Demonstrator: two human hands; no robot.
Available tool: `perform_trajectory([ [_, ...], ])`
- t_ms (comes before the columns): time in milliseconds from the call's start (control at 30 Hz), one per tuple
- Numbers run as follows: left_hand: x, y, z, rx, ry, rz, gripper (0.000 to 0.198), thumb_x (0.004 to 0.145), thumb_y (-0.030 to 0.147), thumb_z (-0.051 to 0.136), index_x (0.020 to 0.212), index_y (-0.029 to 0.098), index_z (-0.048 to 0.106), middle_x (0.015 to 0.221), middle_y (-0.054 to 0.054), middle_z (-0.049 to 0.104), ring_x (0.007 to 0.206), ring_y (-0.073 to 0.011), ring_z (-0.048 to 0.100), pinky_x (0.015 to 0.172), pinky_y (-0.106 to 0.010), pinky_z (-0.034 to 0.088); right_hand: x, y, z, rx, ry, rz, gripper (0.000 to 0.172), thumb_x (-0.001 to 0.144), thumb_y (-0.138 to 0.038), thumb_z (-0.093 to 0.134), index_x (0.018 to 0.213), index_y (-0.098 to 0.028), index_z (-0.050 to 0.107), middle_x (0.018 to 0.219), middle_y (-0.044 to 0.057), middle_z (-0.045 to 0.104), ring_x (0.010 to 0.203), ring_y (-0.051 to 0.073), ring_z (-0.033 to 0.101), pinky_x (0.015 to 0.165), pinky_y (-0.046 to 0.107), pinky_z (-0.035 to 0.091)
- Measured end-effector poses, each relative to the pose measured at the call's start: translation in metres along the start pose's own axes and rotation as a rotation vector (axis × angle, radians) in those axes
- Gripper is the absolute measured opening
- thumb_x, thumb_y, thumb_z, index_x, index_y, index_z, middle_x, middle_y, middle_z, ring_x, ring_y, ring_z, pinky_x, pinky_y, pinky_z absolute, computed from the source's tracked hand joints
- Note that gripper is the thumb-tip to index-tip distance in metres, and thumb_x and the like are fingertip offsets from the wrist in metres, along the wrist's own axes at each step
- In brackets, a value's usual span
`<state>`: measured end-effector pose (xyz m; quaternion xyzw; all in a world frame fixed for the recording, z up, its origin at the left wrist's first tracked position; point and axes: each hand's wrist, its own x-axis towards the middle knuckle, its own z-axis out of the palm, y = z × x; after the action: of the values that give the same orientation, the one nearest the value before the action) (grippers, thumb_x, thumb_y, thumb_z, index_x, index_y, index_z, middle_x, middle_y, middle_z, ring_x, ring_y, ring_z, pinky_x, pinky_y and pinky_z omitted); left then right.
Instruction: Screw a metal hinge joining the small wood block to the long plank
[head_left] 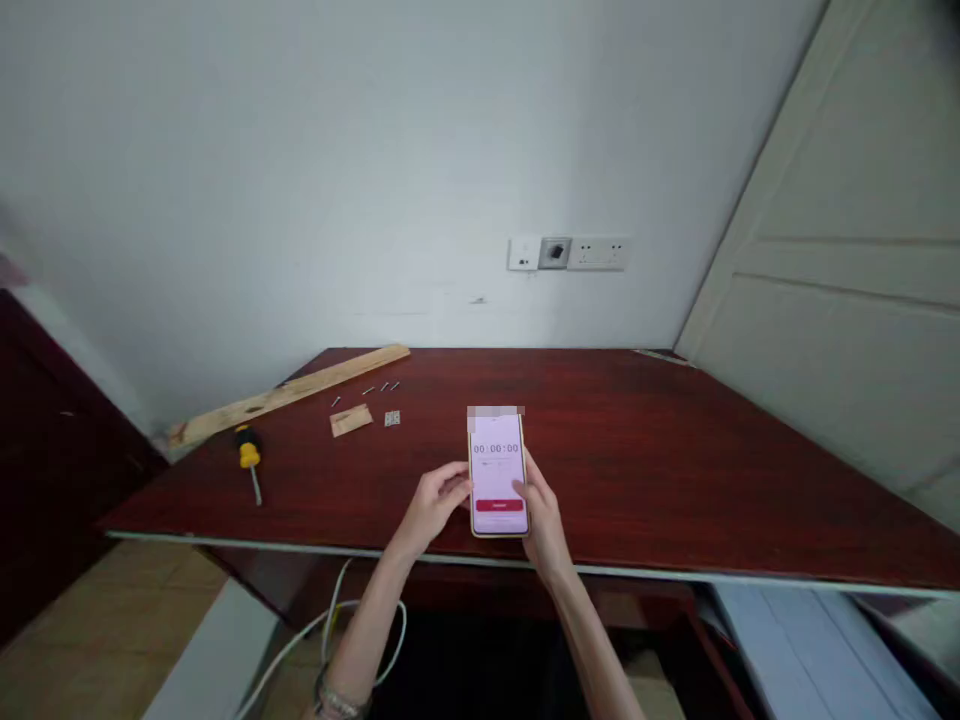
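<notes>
A phone (497,475) with a lit screen showing a timer at zero and a red button is held over the near edge of the dark red table (675,450). My left hand (435,505) grips its left side, fingers curled round the edge. My right hand (541,515) holds its right side, thumb over the lower screen.
On the table's far left lie a long wooden plank (289,395), a yellow-handled screwdriver (250,455), a small wood block (351,420), a small metal hinge (392,418) and several screws (379,388). Wall sockets (570,253) sit above. A white door (847,300) stands right. White cables (330,620) hang below.
</notes>
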<state>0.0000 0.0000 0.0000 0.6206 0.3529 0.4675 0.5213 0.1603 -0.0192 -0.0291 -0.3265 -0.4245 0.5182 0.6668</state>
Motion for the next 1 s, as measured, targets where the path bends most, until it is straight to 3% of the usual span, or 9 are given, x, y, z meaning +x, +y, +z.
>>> perform_trajectory([
  [200,0.000,-0.003,0.001,-0.091,0.018,-0.055,0.045,0.075,0.043,0.068,0.104,0.010,0.063,0.100,-0.012,0.069,0.089,-0.0244,0.065,0.071,-0.031,0.054,-0.003,-0.010,0.007,-0.175,-0.006,-0.071,0.067,0.073,-0.021,0.060,0.136,-0.021,0.042,0.142,0.005,0.047,0.131,0.025,0.042,0.112,0.043,0.029],
  [400,0.001,-0.005,0.001,-0.131,-0.009,-0.078,0.041,0.074,0.040,0.071,0.102,0.011,0.063,0.096,-0.010,0.069,0.083,-0.0213,0.064,0.068,-0.029,0.054,-0.013,-0.020,0.015,-0.361,0.001,-0.088,0.077,0.071,-0.022,0.064,0.140,-0.018,0.031,0.137,0.011,0.050,0.122,0.024,0.052,0.105,0.042,0.039],
  [667,0.001,-0.008,0.001,-0.160,-0.035,-0.057,0.038,0.075,0.036,0.070,0.102,0.011,0.064,0.092,-0.010,0.068,0.084,-0.0212,0.064,0.068,-0.028,0.054,-0.033,-0.022,0.029,-0.551,0.118,-0.116,0.095,0.063,-0.028,0.072,0.141,-0.017,0.018,0.134,0.018,0.049,0.111,0.025,0.059,0.090,0.038,0.050],
  [833,0.000,-0.007,0.001,-0.179,-0.046,-0.058,0.034,0.076,0.034,0.070,0.101,0.011,0.062,0.092,-0.009,0.067,0.084,-0.0206,0.064,0.067,-0.028,0.054,-0.033,-0.027,0.033,-0.875,0.151,-0.039,0.108,0.058,-0.037,0.075,0.143,-0.017,0.012,0.137,0.021,0.044,0.113,0.033,0.057,0.084,0.043,0.052],
  [1000,0.001,-0.005,0.002,-0.180,-0.063,-0.064,0.033,0.076,0.033,0.070,0.098,0.012,0.061,0.088,-0.007,0.066,0.082,-0.0194,0.063,0.068,-0.028,0.053,-0.031,-0.026,0.037,-1.097,0.164,-0.102,0.107,0.060,-0.039,0.072,0.143,-0.012,0.011,0.138,0.024,0.036,0.116,0.039,0.054,0.081,0.045,0.053],
])
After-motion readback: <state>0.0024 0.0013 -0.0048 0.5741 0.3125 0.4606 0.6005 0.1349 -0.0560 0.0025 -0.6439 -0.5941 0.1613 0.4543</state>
